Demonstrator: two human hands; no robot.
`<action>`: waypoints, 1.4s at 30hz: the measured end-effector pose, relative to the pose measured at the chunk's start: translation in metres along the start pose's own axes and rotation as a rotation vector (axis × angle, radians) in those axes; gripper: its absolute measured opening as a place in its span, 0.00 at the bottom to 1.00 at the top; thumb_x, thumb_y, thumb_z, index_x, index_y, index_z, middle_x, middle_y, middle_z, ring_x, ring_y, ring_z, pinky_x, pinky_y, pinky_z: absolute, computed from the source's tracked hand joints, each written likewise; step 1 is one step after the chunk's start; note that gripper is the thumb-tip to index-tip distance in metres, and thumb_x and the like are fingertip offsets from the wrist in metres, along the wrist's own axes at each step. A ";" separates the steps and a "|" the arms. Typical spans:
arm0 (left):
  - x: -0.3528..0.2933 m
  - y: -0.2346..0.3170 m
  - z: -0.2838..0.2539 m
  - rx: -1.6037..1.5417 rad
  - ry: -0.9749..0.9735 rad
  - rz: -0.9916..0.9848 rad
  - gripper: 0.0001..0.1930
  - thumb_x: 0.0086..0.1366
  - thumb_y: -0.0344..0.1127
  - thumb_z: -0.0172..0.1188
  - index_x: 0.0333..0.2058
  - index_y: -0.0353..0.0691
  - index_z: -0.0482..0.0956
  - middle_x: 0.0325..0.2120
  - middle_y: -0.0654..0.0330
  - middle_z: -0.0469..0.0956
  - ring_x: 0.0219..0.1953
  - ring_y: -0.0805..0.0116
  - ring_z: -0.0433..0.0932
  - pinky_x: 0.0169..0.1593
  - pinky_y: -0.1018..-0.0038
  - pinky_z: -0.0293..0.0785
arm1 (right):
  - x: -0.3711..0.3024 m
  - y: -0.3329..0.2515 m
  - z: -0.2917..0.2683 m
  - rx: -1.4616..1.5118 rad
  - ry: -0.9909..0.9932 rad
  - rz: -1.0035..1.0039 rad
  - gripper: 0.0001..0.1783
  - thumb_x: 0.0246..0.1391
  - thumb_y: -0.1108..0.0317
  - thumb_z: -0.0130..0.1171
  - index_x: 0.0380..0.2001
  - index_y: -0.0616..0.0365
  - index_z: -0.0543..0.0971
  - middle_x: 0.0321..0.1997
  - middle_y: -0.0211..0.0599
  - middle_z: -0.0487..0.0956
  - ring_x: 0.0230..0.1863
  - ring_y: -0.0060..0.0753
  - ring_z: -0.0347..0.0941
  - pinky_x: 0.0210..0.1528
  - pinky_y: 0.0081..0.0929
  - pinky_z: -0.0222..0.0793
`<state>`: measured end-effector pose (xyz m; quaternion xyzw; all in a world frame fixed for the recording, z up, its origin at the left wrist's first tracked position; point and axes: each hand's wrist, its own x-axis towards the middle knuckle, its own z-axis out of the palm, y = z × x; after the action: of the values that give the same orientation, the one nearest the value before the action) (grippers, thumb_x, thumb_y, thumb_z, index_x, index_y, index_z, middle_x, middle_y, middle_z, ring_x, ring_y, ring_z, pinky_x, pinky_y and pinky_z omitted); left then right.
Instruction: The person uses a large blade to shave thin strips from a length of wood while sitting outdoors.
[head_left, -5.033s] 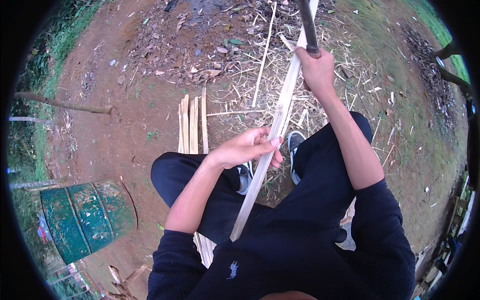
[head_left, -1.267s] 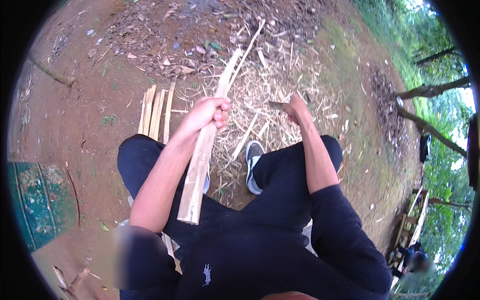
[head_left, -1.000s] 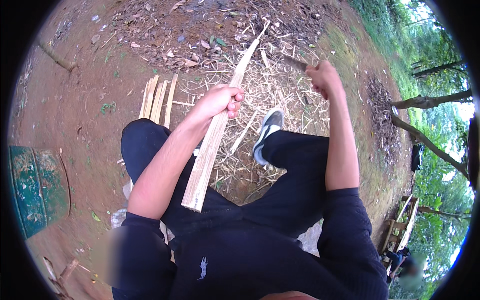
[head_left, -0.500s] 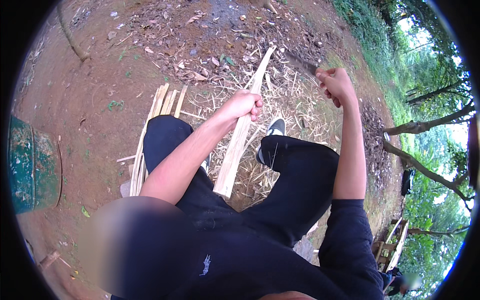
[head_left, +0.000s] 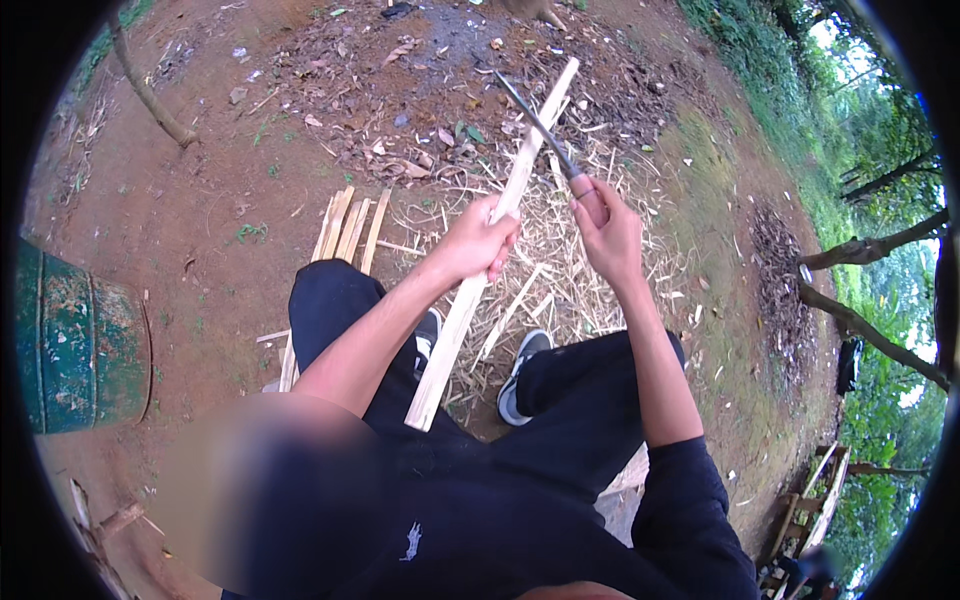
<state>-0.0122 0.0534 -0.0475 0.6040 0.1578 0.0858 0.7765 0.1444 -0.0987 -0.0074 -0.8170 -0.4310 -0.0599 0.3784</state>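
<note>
My left hand (head_left: 478, 242) is wrapped round the middle of a long, pale split-wood strip (head_left: 446, 350). The strip slants from near my lap up and to the right, away from me. A knife (head_left: 545, 130) with a long dark blade is gripped by its handle in my right hand (head_left: 612, 238). Its blade crosses the far part of the strip; whether it touches the wood I cannot tell. Thin pale shavings (head_left: 610, 285) cover the ground beneath both hands, between and beyond my shoes.
Several split strips (head_left: 352, 225) lie beside my left knee. A worn green drum (head_left: 90, 340) stands at far left. Dry leaves (head_left: 405, 160) litter the soil ahead, with a thin trunk (head_left: 150, 90) at upper left. Branches (head_left: 865, 340) and a wooden frame (head_left: 808, 505) are on the right.
The knife has swung in from the right and now lies across the strip, my right hand coming closer to the left. The strip has turned slightly and its near end is lower.
</note>
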 end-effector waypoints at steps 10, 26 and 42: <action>-0.008 -0.027 0.021 0.625 0.104 0.157 0.13 0.71 0.33 0.53 0.48 0.30 0.75 0.27 0.55 0.79 0.30 0.73 0.73 0.37 0.68 0.72 | -0.019 0.052 0.035 -0.078 -0.184 0.289 0.18 0.54 0.56 0.63 0.25 0.60 0.74 0.19 0.50 0.78 0.22 0.54 0.77 0.30 0.46 0.70; -0.008 -0.044 0.027 0.533 0.151 0.138 0.13 0.71 0.37 0.54 0.43 0.30 0.77 0.21 0.59 0.75 0.23 0.72 0.71 0.29 0.70 0.68 | -0.031 0.092 0.045 -0.205 -0.126 -0.080 0.05 0.44 0.68 0.60 0.21 0.54 0.75 0.15 0.41 0.75 0.18 0.48 0.76 0.23 0.42 0.72; -0.029 -0.025 0.034 0.454 0.108 0.067 0.14 0.72 0.34 0.52 0.49 0.31 0.76 0.28 0.67 0.73 0.29 0.82 0.68 0.33 0.78 0.66 | -0.015 0.116 0.031 -0.354 0.144 0.049 0.15 0.60 0.65 0.53 0.21 0.58 0.78 0.11 0.33 0.73 0.09 0.26 0.67 0.12 0.29 0.62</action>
<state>-0.0290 0.0063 -0.0595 0.7625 0.1941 0.1058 0.6080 0.2149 -0.1277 -0.1015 -0.8747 -0.3653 -0.1840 0.2601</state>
